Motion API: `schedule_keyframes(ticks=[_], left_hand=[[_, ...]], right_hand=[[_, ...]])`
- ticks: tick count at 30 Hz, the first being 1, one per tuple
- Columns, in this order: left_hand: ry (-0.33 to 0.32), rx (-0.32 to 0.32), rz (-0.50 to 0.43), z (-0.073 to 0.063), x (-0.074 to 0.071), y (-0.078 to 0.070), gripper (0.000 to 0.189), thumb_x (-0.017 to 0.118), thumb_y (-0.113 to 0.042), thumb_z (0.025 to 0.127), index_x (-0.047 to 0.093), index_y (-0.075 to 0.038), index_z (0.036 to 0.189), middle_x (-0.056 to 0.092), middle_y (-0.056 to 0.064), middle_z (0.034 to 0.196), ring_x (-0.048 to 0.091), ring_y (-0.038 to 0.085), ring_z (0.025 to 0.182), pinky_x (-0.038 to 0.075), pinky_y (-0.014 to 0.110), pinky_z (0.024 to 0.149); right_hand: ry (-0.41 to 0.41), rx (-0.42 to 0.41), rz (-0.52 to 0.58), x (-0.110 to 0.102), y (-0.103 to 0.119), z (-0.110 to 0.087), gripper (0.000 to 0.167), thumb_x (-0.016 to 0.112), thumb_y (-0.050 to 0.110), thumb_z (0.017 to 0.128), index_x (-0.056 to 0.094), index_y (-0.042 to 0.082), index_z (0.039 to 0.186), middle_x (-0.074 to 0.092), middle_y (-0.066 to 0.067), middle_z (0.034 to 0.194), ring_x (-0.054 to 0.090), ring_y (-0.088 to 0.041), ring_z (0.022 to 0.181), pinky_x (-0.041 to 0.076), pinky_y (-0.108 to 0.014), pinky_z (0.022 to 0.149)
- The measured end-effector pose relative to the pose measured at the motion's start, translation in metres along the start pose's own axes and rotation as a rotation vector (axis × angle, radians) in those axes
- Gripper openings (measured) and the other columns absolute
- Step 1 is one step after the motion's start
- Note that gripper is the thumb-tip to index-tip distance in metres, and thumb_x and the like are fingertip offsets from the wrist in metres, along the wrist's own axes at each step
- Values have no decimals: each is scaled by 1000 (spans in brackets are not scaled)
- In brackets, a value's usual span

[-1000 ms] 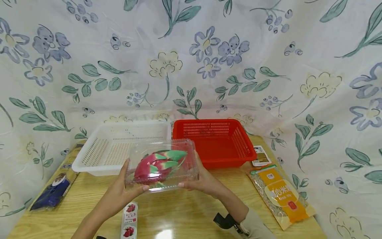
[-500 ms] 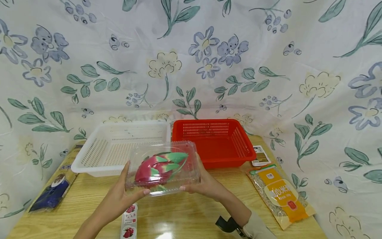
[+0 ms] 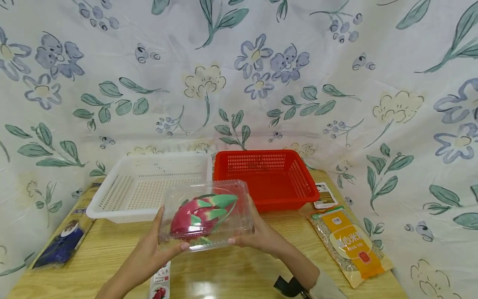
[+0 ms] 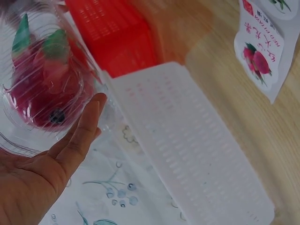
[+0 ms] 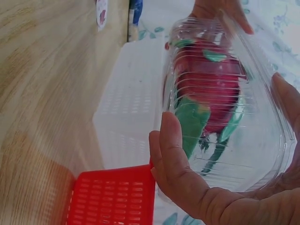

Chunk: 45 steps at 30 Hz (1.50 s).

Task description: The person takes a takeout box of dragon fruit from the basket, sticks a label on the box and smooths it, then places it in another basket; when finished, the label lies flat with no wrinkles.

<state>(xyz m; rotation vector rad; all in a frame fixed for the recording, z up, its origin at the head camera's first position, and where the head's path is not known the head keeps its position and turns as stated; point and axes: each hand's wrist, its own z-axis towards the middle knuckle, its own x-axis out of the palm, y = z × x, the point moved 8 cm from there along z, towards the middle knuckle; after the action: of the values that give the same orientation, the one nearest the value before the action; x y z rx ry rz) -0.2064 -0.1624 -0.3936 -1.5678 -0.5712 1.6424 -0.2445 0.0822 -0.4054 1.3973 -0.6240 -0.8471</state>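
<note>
A clear plastic clamshell box (image 3: 239, 216) with a pink and green dragon fruit (image 3: 194, 214) inside is held up over the table, tilted slightly. My left hand (image 3: 151, 247) grips its left end, thumb along the front edge. At the right end my right hand (image 3: 259, 236) grips it the same way, thumb on the front edge and fingers behind. The right wrist view shows fingers (image 5: 176, 154) spread under the box's ribbed base. Below the box, a sticker strip (image 3: 160, 282) printed with dragon fruit lies on the table, partly hidden by the left forearm.
Behind the box stand a white basket (image 3: 112, 214) and a red basket (image 3: 280, 203) side by side. To the right lie an orange grain packet (image 3: 351, 245) and a white-edged pack (image 3: 325, 195). A blue and yellow bag (image 3: 63, 241) lies at the left. Floral cloth hangs behind.
Both hands have brought the box slightly down and to the right in the head view. Their grip stays the same, and more of the sticker strip is covered.
</note>
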Motion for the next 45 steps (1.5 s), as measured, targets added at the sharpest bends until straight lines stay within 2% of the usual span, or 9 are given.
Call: schedule_keyframes(ticks=[7, 13, 18, 22, 34, 40, 45], left_hand=[[-1, 2, -16, -3, 2, -1, 109, 76, -39, 87, -4, -26, 160, 44, 24, 149, 50, 49, 129, 44, 70, 94], [7, -15, -8, -8, 5, -3, 110, 76, -40, 86, -5, -28, 160, 46, 26, 147, 53, 49, 125, 47, 69, 91], [18, -46, 1, -10, 8, -3, 111, 76, -44, 86, -5, -30, 160, 44, 26, 148, 52, 51, 126, 45, 71, 90], [29, -62, -16, -11, 11, -1, 111, 77, -44, 85, -4, -32, 159, 44, 24, 149, 53, 48, 125, 49, 68, 86], [23, -25, -75, -13, 19, 4, 109, 78, -35, 85, -1, -34, 159, 46, 25, 147, 56, 48, 121, 53, 63, 84], [30, -27, -73, -14, 20, 4, 110, 78, -35, 85, -3, -34, 159, 44, 27, 148, 57, 49, 120, 52, 65, 85], [44, -44, -83, -14, 22, 4, 112, 79, -35, 85, -5, -34, 159, 43, 28, 148, 58, 48, 119, 52, 64, 85]], right_hand=[[9, -18, 17, 2, -1, -6, 115, 78, 20, 86, -12, 41, 156, 30, -14, 157, 49, -37, 132, 55, -42, 92], [-8, -16, -9, 3, -2, -12, 116, 78, 21, 86, -12, 40, 156, 28, -14, 158, 47, -38, 132, 54, -43, 95], [-25, 28, 1, 2, -5, -19, 117, 78, 21, 86, -13, 41, 156, 25, -15, 160, 47, -39, 132, 51, -48, 98], [-34, 41, -16, 2, -7, -23, 118, 78, 22, 86, -15, 40, 156, 23, -17, 161, 47, -40, 132, 50, -51, 98], [-56, 106, -23, 1, -17, -28, 116, 78, 24, 86, -12, 44, 155, 27, -15, 159, 45, -41, 133, 46, -58, 101], [-65, 121, -57, 2, -22, -30, 116, 77, 31, 85, -15, 42, 155, 9, -14, 165, 38, -44, 136, 44, -63, 102], [-59, 126, -62, 3, -25, -33, 117, 76, 33, 86, -19, 40, 155, 0, -14, 166, 36, -45, 137, 43, -64, 102]])
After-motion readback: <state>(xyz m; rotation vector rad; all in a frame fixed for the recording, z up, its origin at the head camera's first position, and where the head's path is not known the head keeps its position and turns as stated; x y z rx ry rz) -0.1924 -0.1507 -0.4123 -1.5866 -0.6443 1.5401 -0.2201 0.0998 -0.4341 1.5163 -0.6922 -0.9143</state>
